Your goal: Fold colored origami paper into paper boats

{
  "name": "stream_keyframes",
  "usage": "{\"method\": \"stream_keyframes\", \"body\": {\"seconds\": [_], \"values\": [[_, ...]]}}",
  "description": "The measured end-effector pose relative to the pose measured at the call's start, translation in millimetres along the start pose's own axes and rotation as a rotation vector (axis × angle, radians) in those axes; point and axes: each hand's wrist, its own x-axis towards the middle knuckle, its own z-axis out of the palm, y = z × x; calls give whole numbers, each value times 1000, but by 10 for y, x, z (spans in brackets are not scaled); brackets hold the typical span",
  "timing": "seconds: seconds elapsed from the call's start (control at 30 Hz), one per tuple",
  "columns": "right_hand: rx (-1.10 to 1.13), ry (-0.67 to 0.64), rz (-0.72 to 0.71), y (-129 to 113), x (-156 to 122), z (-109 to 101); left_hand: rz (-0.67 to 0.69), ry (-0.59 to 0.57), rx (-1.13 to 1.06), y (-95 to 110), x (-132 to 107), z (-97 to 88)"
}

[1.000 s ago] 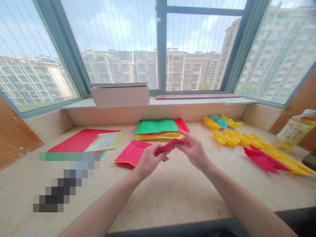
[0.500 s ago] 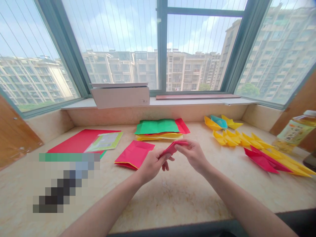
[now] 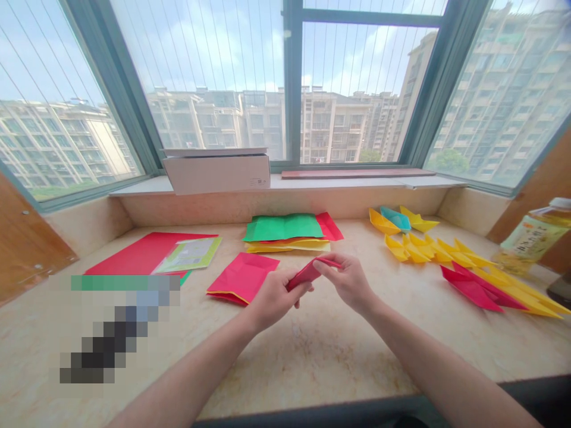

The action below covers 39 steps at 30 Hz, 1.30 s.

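Between my two hands, above the counter, is a small folded red paper (image 3: 307, 274). My left hand (image 3: 277, 300) grips its left end, the thumb along its lower edge. The thumb and fingers of my right hand (image 3: 348, 280) pinch its right end. Just left of my left hand lies a stack of creased red paper (image 3: 243, 274) with a yellow edge beneath. Behind the hands is a pile of creased sheets with a green sheet (image 3: 285, 228) on top, red and yellow ones under it.
Yellow paper boats (image 3: 430, 248) stand at right, with a red boat (image 3: 479, 288) in front. A bottle (image 3: 535, 235) stands at the right wall. Flat red sheets (image 3: 129, 252) and a plastic packet (image 3: 190, 254) lie at left, by a blurred patch. A white box (image 3: 218, 172) sits on the sill.
The folded red paper has tilted, so more of its flat face shows. My left fingers have curled in closer under it. Both hands stay in nearly the same place.
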Motion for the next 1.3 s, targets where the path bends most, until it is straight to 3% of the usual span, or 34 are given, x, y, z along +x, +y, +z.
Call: {"method": "stream_keyframes", "body": {"seconds": [0.2,0.37,0.83,1.0,1.3], "values": [[-84,-130,-120,-27,-39,21,-2,-58,-55,-42,-1,36],[-174,-102,-153,-59,-31,26,14,-61,-10,-111,20,10],[-120,-77,-75,-27,41,-35,-17,182,-72,-100,68,-69],[-99,-132,-24,-21,84,-66,-11,198,-77,-105,94,-134],[-57,-16,-15,-17,81,-42,-37,287,-176,-192,133,-145]]}}
